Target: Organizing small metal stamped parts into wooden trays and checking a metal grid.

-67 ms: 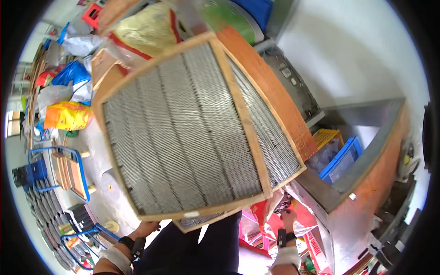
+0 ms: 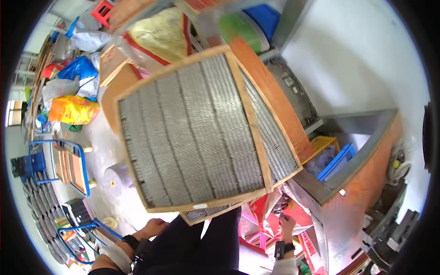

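A tray-like panel [image 2: 192, 137] of ridged grey strips in a light wooden frame lies tilted in front of me, on top of a second, similar panel [image 2: 271, 137] that shows at its right and lower edges. My left hand [image 2: 155, 227] is just below the upper panel's near left corner, by my thigh; its fingers are loosely bent and hold nothing visible. To the right, my right hand [image 2: 287, 223] reaches to a red and white bag [image 2: 300, 215] with dark, crumpled contents [image 2: 282, 203]. Its fingertips are drawn together there; what they hold is too small to make out.
An orange-brown board [image 2: 275, 101] stands along the panels' right side. Beyond it is a grey-edged cabinet [image 2: 353, 178] holding a blue basket [image 2: 337, 162] and a yellow crate [image 2: 323, 149]. Bags [image 2: 75, 110] and a blue-framed trolley [image 2: 85, 172] are on the left.
The view has shifted, so the panels appear lower and farther right. My left hand has come clear of the upper panel's near edge. My right hand stays by the red and white bag.
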Demonstrator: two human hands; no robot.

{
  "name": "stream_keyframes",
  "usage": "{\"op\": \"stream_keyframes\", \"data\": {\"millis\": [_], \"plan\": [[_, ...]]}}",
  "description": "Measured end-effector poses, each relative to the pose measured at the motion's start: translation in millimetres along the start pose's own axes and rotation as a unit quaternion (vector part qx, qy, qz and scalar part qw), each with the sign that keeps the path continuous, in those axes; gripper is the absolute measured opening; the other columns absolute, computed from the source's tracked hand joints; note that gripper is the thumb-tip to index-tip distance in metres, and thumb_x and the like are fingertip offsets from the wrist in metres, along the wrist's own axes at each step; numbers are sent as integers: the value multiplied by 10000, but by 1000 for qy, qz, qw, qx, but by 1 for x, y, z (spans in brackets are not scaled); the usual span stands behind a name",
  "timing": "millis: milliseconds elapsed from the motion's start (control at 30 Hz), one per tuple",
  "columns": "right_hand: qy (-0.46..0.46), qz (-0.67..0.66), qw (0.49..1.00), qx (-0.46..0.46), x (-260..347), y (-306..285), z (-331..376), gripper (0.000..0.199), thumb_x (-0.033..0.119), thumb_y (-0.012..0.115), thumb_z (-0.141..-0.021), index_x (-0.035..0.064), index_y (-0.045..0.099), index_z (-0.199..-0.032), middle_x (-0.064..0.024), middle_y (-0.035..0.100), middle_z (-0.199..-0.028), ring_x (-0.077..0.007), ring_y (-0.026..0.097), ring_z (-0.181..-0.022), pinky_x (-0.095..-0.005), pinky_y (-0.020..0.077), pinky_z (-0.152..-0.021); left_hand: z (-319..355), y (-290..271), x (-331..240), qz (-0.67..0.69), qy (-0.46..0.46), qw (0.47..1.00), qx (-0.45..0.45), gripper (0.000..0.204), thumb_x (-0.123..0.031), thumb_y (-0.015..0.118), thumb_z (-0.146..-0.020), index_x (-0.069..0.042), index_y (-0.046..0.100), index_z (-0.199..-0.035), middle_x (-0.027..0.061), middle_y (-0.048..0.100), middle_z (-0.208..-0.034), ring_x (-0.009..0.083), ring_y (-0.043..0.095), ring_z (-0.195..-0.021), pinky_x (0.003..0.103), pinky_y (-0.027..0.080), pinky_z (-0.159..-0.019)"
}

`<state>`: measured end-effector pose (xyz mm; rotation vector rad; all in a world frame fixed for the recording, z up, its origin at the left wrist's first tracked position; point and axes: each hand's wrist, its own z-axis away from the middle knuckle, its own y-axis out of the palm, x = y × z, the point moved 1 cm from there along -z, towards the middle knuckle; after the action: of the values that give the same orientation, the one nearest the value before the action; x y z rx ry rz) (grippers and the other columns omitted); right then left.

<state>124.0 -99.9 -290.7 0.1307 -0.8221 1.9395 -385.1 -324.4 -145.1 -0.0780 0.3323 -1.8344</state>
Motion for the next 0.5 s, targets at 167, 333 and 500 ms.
{"op": "stream_keyframes", "data": {"millis": [167,333,500], "plan": [[-75,-153,976,135,153,-2,175,216,12,643,-729,-39,609,-936,-64,621,-731,-99,552,-590,-218,450,-541,80,9,-116,-37,234,968,88,438,-472,514,-833,-61,654,-889,152,630,-753,282,613,-718,341,473,-675],[-411,83,860,293,262,67,273,266,115,683,-722,23,608,-960,-98,626,-839,-139,612,-677,-252,496,-606,121,21,-201,281,210,902,251,379,-336,510,-867,-1,584,-1028,160,614,-944,268,592,-869,336,459,-772],[-381,78,858,335,278,110,284,314,109,681,-733,17,546,-1001,-113,639,-843,-182,641,-750,-284,513,-664,127,6,-183,159,443,880,-58,266,-165,543,-812,11,554,-1010,172,583,-942,325,569,-859,384,460,-750]]}}
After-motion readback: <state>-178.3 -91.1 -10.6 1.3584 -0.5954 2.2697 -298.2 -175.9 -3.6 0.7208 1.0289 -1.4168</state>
